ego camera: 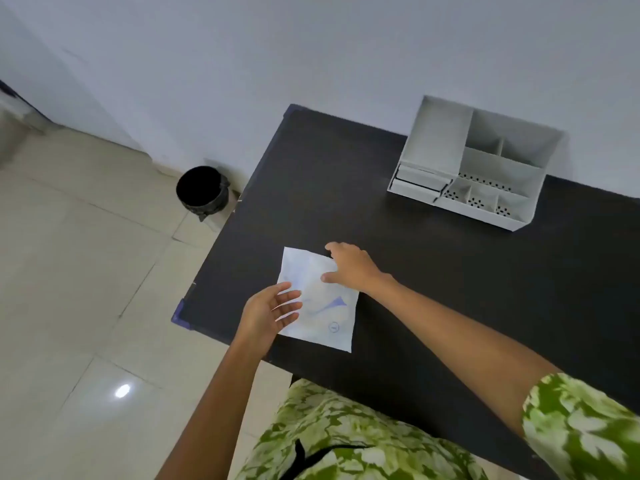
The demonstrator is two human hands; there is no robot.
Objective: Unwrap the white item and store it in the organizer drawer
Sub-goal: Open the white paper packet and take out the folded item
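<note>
A square white packet (pixel 320 299) with faint blue print lies flat on the dark counter (pixel 433 271), a little left of the frame's centre and near the counter's lower-left corner. The right hand (pixel 349 266) rests on the packet's upper right edge, palm down, its fingers (pixel 334 249) spread and curled slightly over the top corner, not clamped on anything. The left hand (pixel 268 315) comes in from the lower left with its fingers (pixel 287 303) apart and the palm turned up, lying over the packet's left edge without a grip that I can see. The white organizer (pixel 474 164) stands well apart in the upper right of the frame, against the wall, its small drawers (pixel 417 183) at the front left looking closed. To my eye the unwrapping has barely begun: it would go best if one hand pins the packet while the other finds a seam or corner and peels slowly, so the wrapper tears cleanly. A black bin (pixel 202 192) on the floor could take the wrapper.
</note>
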